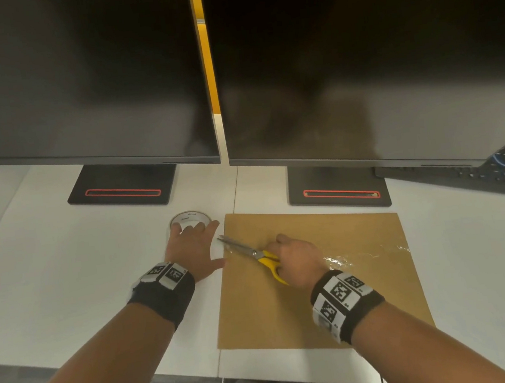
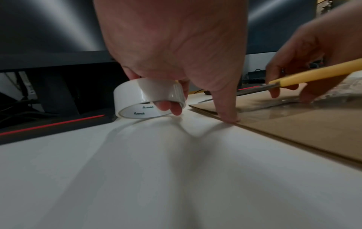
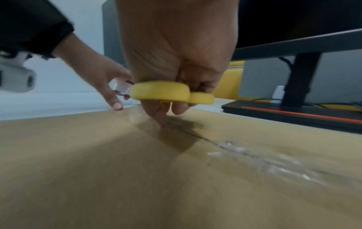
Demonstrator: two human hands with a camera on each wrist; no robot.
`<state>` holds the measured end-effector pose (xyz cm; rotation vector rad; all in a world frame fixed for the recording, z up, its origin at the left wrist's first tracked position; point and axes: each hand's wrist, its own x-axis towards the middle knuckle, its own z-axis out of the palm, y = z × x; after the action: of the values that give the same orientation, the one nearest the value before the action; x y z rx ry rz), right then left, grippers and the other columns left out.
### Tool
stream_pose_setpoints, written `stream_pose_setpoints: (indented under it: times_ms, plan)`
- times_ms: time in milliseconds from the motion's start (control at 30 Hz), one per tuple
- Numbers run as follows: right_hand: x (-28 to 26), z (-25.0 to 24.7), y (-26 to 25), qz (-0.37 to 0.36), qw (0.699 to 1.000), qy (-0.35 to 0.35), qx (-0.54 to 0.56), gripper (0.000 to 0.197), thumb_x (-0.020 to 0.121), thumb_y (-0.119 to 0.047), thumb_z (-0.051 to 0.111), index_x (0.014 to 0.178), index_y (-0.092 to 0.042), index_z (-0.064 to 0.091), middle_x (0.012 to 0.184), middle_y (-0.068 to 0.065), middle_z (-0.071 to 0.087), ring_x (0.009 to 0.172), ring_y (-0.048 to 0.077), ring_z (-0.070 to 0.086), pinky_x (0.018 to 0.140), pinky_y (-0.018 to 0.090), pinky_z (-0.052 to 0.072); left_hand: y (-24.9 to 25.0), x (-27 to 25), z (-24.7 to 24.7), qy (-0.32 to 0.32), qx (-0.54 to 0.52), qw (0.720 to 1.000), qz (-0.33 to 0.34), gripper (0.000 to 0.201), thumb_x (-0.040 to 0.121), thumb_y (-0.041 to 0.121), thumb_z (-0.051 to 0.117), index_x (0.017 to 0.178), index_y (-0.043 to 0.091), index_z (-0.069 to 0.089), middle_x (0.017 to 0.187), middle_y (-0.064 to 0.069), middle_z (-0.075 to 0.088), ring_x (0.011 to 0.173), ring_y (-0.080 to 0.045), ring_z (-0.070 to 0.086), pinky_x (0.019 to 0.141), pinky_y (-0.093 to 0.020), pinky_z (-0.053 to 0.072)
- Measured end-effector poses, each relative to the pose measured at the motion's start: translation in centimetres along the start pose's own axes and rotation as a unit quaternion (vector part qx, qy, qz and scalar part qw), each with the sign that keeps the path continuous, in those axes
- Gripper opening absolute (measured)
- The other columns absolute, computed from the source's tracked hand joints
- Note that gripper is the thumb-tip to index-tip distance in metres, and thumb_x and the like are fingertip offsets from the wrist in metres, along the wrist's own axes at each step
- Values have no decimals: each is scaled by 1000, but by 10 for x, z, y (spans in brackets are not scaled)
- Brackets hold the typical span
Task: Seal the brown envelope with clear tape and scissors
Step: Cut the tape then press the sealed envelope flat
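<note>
Tape roll [image 2: 149, 99] at frame centre with "Armak" printed twice inside its core, left hand [image 1: 192, 251] fingers curled around it, thumb on brown envelope [image 1: 317, 278] edge, right hand [image 1: 297, 260] gripping yellow-handled scissors [image 1: 253, 254], blade tips blurred, clear tape strip [image 1: 365, 255] across envelope, lower right.

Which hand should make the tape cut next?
Right. The right hand already grips the scissors, blades pointing at the envelope edge beside the left thumb. The left hand is busy gripping the tape roll.
</note>
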<state>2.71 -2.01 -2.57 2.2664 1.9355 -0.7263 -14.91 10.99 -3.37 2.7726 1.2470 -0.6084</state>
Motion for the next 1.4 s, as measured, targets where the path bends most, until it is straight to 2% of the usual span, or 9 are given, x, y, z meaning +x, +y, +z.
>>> stream_pose_setpoints:
  times_ms: [167,300,400,500,633,900,1100,1233,1400]
  plan:
    - [-10,2,28,79,990,43,110,48,86,-30,57,130,-18,46,123,10,41,103,34,57,88,35,46,-2,-4,6,2,-81,996,-31,79,84,63,45,148,29,15,139,3,49,124,-20,50,113,-45,19]
    - [-14,2,40,115,974,31,192,61,76,-25,67,131,-18,43,122,6,34,106,30,55,93,32,47,6,-7,5,27,-146,988,-49,60,91,40,42,146,28,23,131,3,57,114,-18,57,110,-42,22]
    - [-16,5,44,117,972,19,201,55,79,-14,62,132,-19,47,123,6,36,107,29,56,96,33,47,13,-9,6,56,-140,987,-51,49,94,24,37,142,25,31,124,2,62,101,-19,63,103,-40,29]
    - [-21,11,46,91,978,34,184,51,84,-3,51,132,-21,51,122,7,45,104,31,59,94,35,47,23,-13,4,85,-131,987,-47,47,93,17,37,139,25,35,121,2,64,96,-20,64,94,-36,37]
    - [-28,12,46,90,976,78,180,46,88,-10,51,133,-19,47,124,6,49,105,32,58,90,38,48,38,-19,1,78,-219,971,-53,44,94,14,38,137,26,35,113,-3,66,90,-27,66,80,-37,49]
    - [-51,15,63,123,971,106,177,46,91,-10,46,136,-18,41,128,7,49,103,30,59,81,34,47,77,-29,-7,99,-245,964,-42,44,94,14,42,135,28,33,76,-2,63,63,-24,62,58,-32,50]
    - [-72,24,81,130,976,94,148,41,91,-10,45,132,-17,45,123,6,53,103,26,59,75,29,44,103,-25,-7,66,-200,977,-26,55,92,20,43,141,33,23,109,-3,65,74,-23,65,66,-32,51]
    - [-87,27,101,151,967,118,169,39,92,-11,46,130,-17,45,128,6,46,97,27,61,80,34,51,113,-26,-10,68,-152,985,-37,56,91,16,43,143,30,25,108,-4,65,67,-22,60,57,-28,42]
    - [-112,30,133,187,949,158,200,44,91,-4,42,132,-18,36,124,7,46,99,27,57,78,35,49,159,-17,-27,87,-128,988,21,54,91,9,40,139,29,27,113,-1,65,74,-24,65,63,-31,49]
